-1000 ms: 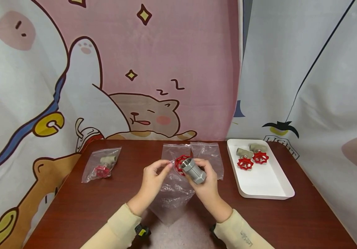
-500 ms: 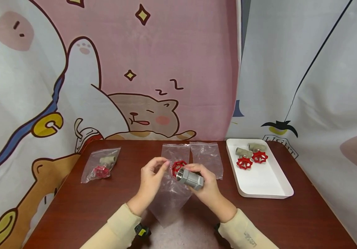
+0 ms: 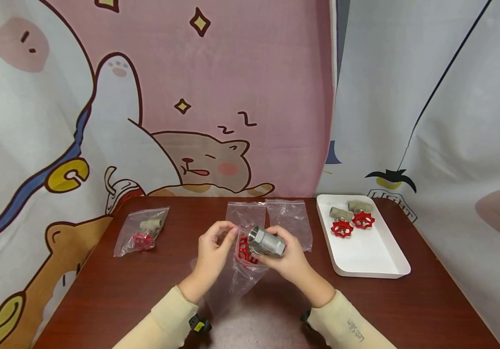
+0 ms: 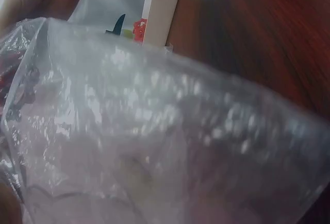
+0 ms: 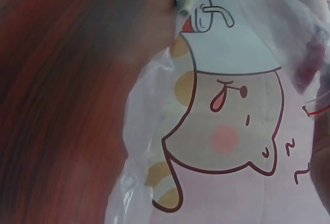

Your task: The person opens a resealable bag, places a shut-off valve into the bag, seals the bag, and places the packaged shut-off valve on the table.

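**The red wheel (image 3: 244, 252) has swung down**

The right hand (image 3: 292, 254) has tipped the silver valve (image 3: 269, 243). Its wheel was up behind the valve's round end (just a moment ago), and now it's below. The clear bag (image 3: 240, 283) hangs further left at the bottom.

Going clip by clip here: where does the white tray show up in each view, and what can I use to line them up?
Head: the white tray is on the right of the picture, holding two red-wheeled valves.
Left wrist: upper middle, cut off by the top edge, just above the clear bag.
Right wrist: not in it.
Shared landmark: the dark reddish-brown table, in all three.
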`<act>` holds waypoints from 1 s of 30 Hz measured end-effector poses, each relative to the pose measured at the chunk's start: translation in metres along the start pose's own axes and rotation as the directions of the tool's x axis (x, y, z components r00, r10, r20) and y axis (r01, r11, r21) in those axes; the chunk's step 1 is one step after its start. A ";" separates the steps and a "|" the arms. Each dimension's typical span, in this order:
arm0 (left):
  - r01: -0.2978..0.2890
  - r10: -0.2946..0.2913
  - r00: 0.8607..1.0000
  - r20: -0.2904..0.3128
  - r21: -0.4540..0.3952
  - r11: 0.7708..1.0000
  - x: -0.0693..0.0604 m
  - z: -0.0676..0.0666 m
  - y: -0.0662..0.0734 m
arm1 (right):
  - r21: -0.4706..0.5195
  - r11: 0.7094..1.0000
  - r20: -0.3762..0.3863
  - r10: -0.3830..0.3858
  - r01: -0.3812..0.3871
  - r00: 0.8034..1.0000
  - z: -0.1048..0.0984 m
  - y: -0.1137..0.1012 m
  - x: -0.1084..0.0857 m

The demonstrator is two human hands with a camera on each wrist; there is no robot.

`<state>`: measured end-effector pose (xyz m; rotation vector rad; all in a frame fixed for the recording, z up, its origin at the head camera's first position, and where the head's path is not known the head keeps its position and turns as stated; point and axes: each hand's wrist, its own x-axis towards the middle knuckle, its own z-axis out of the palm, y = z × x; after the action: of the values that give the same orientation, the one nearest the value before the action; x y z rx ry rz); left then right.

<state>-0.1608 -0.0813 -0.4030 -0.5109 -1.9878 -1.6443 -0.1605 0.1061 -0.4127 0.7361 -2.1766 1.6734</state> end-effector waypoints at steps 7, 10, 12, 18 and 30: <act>-0.070 0.070 0.998 0.009 0.067 0.995 -0.004 0.006 -0.005 | 0.041 0.973 -0.032 0.227 -0.225 0.973 0.005 0.003 0.002; -0.077 0.079 0.997 -0.009 0.099 0.992 -0.005 0.009 -0.015 | 0.054 0.959 -0.045 0.280 -0.277 0.959 0.009 -0.001 0.002; -0.070 0.073 0.997 -0.025 0.106 0.992 -0.006 0.011 -0.020 | 0.119 0.931 -0.035 0.351 -0.345 0.936 0.012 -0.005 0.002; -0.060 0.067 0.996 -0.058 0.105 0.993 -0.004 0.010 -0.022 | 0.324 0.818 0.040 0.491 -0.476 0.870 0.015 -0.016 0.002; -0.006 0.008 0.999 -0.031 0.084 0.996 -0.003 0.006 -0.025 | -0.108 0.961 -0.030 0.254 -0.256 0.967 0.008 -0.016 0.002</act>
<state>-0.1735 -0.0804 -0.4255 -0.4577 -2.0201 -1.5479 -0.1521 0.0950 -0.4007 0.4241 -2.4160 1.6485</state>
